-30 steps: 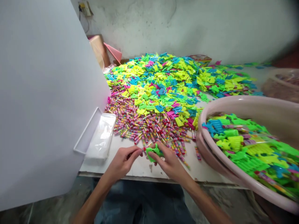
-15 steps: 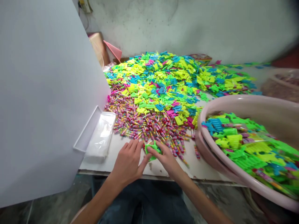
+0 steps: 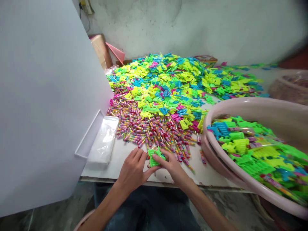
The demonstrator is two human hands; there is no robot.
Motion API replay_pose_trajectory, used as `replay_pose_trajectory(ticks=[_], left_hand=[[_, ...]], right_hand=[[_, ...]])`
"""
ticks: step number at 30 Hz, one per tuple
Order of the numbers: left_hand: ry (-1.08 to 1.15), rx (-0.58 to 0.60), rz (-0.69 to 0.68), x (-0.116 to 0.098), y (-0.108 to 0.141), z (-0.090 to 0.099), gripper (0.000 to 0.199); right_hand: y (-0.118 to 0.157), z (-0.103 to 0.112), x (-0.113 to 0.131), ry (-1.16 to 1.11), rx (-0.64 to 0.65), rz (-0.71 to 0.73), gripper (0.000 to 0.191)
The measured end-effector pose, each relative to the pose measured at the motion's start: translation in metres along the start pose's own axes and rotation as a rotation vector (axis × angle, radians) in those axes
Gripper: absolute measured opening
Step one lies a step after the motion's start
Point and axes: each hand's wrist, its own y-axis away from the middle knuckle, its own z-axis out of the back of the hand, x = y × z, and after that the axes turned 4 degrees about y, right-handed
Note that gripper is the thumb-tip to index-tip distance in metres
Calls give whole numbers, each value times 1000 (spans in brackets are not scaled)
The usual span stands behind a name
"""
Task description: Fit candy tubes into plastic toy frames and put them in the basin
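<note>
Through the head feed, I have both hands to the left of the pink tub (image 3: pixel 284 117), above the near edge of the pale surface (image 3: pixel 197 179). My right hand (image 3: pixel 172 165) grasps a green comb-like piece (image 3: pixel 152 158), its thumb laid across the face, probably to steady it and leave the end away from the tub exposed. My left hand (image 3: pixel 132 168) curls beside that end, thumb near the lower edge; I can't tell whether its grip has anything, because its knuckles hide the inside. The colourful tubes (image 3: pixel 163 131) lie left of the tub, just beyond my hands, presumably for a short reach. Behind them, also left of the tub, spreads the bright heap (image 3: pixel 166 80) of plastic pieces. Farther left of the tub, the clear film stack (image 3: pixel 103 141) lies flat, likely kept apart for easy access. The tub's high wall seems useful for containing its loose mix.
</note>
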Motion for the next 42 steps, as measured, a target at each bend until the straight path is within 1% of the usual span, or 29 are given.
replay_pose_trajectory(ticks=[2,3,4,6,8,9,11,12,13,14,15,16,18,19,20,22,24,27,28,30,32,33,35,37,39,40,42], left_hand=[[58,-4,24,5,-2,0,38],[98,-13,52,9,-3,0,40],[136,-30,90,14,-4,-1,41],[169,-87,174,27,-7,-6,36],[105,-135,219,41,-9,-17,25],[43,-140,217,47,-9,-23,20],[-85,-120,189,56,-8,-37,15],[-141,-106,172,58,-7,-43,14],[-190,-102,152,59,-6,-47,15],[-232,-108,131,60,-5,-51,16],[-268,-118,113,59,-5,-53,16],[-294,-127,99,58,-4,-54,16],[-319,-159,94,57,-3,-54,13],[-321,-176,103,57,-3,-53,11],[-317,-193,118,57,-3,-52,10],[-299,-229,137,58,-2,-51,9],[-284,-260,141,59,-1,-52,11],[-239,-324,169,61,1,-52,14],[-193,-348,194,61,2,-51,14],[-33,-389,267,60,2,-49,13],[178,-407,365,58,1,-44,14],[283,-416,412,55,0,-41,16],[474,-433,501,50,-3,-33,20],[637,-431,583,42,-8,-25,23],[769,-382,648,35,-14,-18,26],[826,-351,662,31,-17,-14,28],[932,-315,660,25,-22,-9,32]], right_hand=[[1,9,2,-47,67,-60,35],[1,15,4,-53,78,-66,35],[2,22,7,-56,59,-52,35],[3,40,14,-95,-47,21,36],[4,58,23,-165,-196,140,45],[4,66,27,-180,-259,208,52],[1,78,31,-131,-316,339,65],[-2,82,32,-75,-306,392,68],[-7,84,30,1,-285,424,67],[-13,86,28,91,-273,439,63],[-21,88,24,194,-294,446,55],[-30,91,20,317,-355,458,47],[-49,98,12,613,-555,490,34],[-59,102,9,773,-650,514,33],[-68,107,6,917,-713,513,36],[-82,117,3,1124,-770,460,43],[-91,124,3,1198,-780,398,43],[-100,129,6,1181,-797,386,36],[-101,128,6,1168,-805,392,35],[-101,125,8,1138,-822,409,39],[-96,115,9,965,-791,430,47],[-92,108,10,820,-735,430,51],[-79,90,14,465,-551,386,60],[-64,70,19,178,-341,279,66],[-50,51,25,7,-172,166,65],[-44,42,28,-38,-126,135,62],[-35,28,32,-77,-102,123,57]])
